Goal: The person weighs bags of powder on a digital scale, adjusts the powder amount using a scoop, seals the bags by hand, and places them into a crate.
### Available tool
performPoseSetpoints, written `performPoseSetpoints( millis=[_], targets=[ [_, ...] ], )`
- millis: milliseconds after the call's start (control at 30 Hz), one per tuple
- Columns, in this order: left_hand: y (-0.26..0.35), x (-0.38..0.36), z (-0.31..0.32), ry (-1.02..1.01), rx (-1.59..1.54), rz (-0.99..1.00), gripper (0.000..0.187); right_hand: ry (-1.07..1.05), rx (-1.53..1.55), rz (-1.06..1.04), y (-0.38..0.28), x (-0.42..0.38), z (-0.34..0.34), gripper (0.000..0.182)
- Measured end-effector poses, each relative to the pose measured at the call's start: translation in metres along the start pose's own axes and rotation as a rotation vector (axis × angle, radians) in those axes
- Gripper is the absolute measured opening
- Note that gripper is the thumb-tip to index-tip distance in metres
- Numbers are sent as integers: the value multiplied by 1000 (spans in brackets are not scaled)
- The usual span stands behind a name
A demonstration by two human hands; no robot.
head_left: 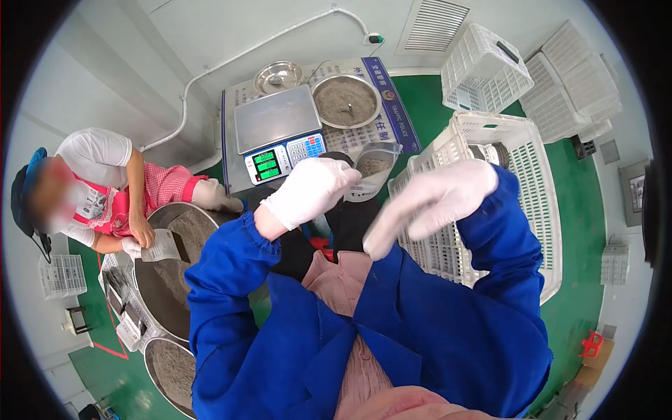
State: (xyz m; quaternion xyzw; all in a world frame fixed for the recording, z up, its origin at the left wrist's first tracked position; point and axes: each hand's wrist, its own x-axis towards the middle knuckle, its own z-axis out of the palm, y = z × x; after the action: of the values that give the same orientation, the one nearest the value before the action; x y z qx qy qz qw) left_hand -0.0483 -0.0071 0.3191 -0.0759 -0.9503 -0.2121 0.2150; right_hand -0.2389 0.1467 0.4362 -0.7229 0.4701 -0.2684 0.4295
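Note:
My left hand (311, 192), in a white glove, is closed with its fingertips pinched at the edge of a clear plastic bag (381, 155). Grey-brown powder shows inside the bag, whose opening faces up. To the right, my gloved right hand (437, 203) hangs in the air with its fingers stretched out, slightly smeared by motion and holding nothing I can see. Just beyond my left hand stands a digital scale (276, 119) with lit green displays. A metal bowl of the same powder (344, 101) sits beside the scale.
A white plastic crate (549, 231) stands at my right, with more crates (483, 66) behind. An empty metal bowl (278, 75) lies behind the scale. On the left, a co-worker (105, 182) holds a packet (164, 245) over a large powder tub (150, 294).

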Motion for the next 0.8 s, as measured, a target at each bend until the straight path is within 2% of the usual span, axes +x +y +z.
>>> performPoseSetpoints(
  millis=[67, 100, 233, 267, 300, 367, 433, 500, 533, 633, 767, 800],
  targets=[
    [5, 0, 2, -26, 75, 40, 17, 83, -155, 175, 36, 2, -4, 32],
    [6, -2, 3, -22, 83, 29, 18, 559, -852, 553, 94, -6, -14, 28],
    [-2, -6, 1, 30, 97, 7, 21, 469, -779, 344, 100, -35, -18, 49],
    [-1, -7, 0, 14, 99, 9, 20, 311, -570, 267, 100, -33, -6, 58],
    [1, -8, -1, 3, 103, 18, 20, 333, -341, 196, 98, -27, 7, 45],
    [2, -12, 0, 59, 56, 28, 21, 277, -400, 461, 90, -19, 15, 32],
    [-3, -21, 2, 125, 27, 21, 24, 374, -432, 326, 87, -22, 29, 26],
    [-7, -28, -1, 123, -16, -81, 37, 431, -428, 241, 96, -23, 39, 25],
    [-6, -32, -2, 84, -149, -222, 46, 445, -414, 227, 107, -23, 45, 26],
    [-2, -38, 12, 149, -538, -401, 51, 406, -494, 237, 121, -25, 53, 26],
    [-13, -42, 18, 12, -437, -322, 34, 371, -504, 251, 112, -23, 63, 21],
    [-13, -42, 22, 41, -470, -301, 26, 377, -568, 219, 111, -24, 66, 18]
  ],
)
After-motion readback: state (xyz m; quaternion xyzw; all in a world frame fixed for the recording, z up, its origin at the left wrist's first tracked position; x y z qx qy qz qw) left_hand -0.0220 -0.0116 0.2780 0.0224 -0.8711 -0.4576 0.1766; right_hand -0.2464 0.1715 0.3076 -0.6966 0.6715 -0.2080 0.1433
